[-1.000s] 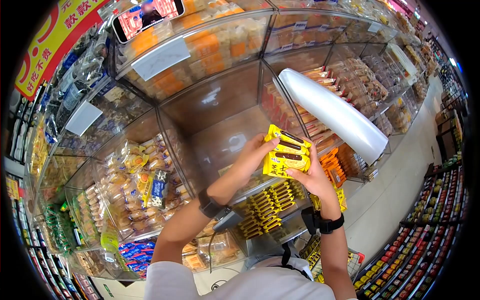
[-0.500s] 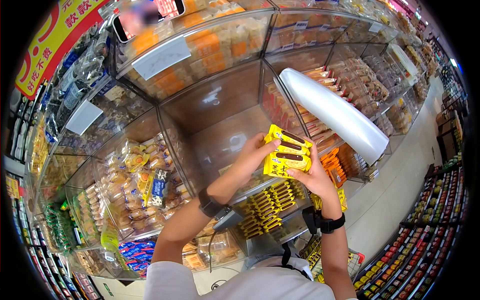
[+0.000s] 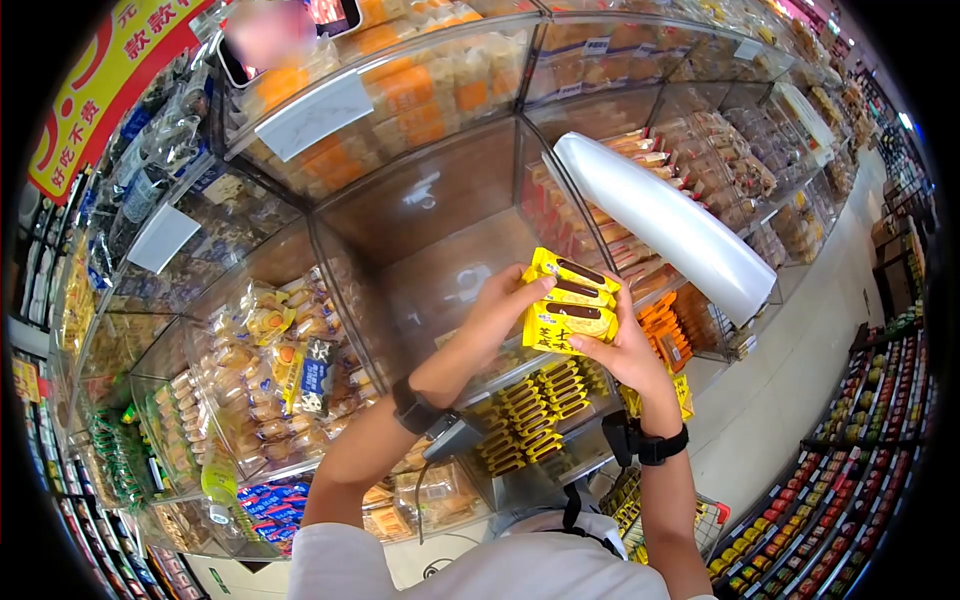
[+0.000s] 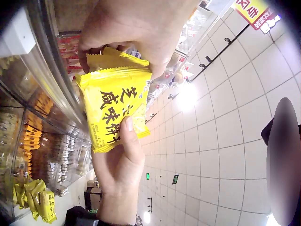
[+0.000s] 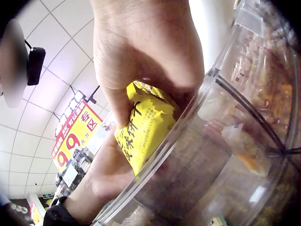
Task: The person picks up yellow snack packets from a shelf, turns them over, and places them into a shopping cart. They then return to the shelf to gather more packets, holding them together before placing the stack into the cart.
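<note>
Several yellow snack packets point(image 3: 570, 318) are held together in a stack in the head view, above the front part of an open brown bin point(image 3: 440, 270). My left hand point(image 3: 498, 308) grips their left side, its thumb on the upper packets. From the right, my right hand point(image 3: 632, 350) grips the stack with its thumb on the front packet. The left wrist view shows dark characters on the front packet point(image 4: 113, 106), with the right thumb across it. In the right wrist view, the packets point(image 5: 148, 125) lie between both hands, close to a clear bin edge.
More yellow packets point(image 3: 540, 410) lie in rows in a lower bin. A white plastic roll point(image 3: 665, 225) rests over the bins at the right. Packaged bread point(image 3: 280, 360) fills the left bins. A phone point(image 3: 250, 62) stands at the upper left, and a cart point(image 3: 705, 520) is at lower right.
Both hands and the packets have shifted very slightly left in the head view, along with a slight shift of the view. The grip looks the same.
</note>
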The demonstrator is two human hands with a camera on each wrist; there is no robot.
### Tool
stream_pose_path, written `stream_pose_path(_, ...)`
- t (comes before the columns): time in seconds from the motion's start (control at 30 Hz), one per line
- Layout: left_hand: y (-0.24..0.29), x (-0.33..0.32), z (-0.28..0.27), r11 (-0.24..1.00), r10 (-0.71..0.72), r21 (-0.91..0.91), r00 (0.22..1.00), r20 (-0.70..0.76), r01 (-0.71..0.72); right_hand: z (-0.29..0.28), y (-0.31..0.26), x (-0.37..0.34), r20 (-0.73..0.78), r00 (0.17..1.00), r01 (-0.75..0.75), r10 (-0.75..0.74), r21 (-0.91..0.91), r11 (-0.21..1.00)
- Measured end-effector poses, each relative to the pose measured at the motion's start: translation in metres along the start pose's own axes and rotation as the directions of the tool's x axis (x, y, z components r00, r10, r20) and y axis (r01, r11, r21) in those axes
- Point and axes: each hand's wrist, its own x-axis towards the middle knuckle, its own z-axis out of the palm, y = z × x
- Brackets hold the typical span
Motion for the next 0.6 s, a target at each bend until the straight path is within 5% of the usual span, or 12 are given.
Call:
stream_pose_path(0.2,-0.001,0.0002,0.0021,1.0,-0.015,-0.018,1.0,-0.015,0.014,0.0055,-0.0026,-0.0011,-0.045,0.995,0.077,-0.084,-0.147,0.986)
stream_pose_path(0.6,-0.0013,0.0009,0.0012,1.0,0.009,0.002,1.0,-0.012,-0.009,0.0066,-0.0046,-0.0013,-0.06,0.996,0.061,-0.071,-0.15,0.987)
